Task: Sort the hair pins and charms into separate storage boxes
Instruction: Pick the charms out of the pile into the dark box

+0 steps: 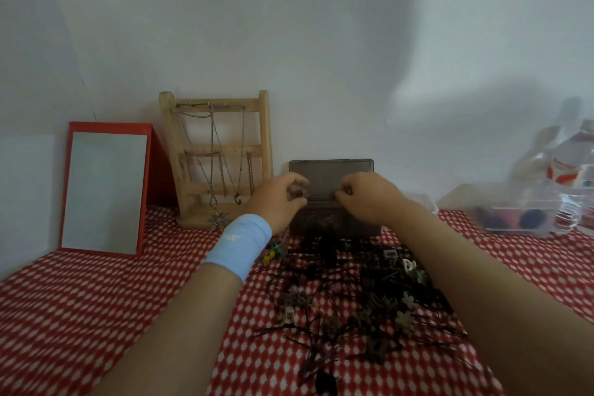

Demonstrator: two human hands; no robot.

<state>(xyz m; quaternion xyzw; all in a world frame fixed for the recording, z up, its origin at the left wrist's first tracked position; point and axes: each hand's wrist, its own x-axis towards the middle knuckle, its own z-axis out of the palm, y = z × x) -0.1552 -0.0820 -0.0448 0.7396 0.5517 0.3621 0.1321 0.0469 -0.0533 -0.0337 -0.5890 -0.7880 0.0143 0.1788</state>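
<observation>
Hands meet over the dark box in the middle of the frame. Fingers of the left hand pinch a small brown bit. Fingers of the right hand curl, and I cannot tell on what. So tiny, the bit may slip into the mixed pile just below.

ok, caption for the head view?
Sorting: left hand and right hand at the open box, pins and charms heaped on red cloth.
</observation>
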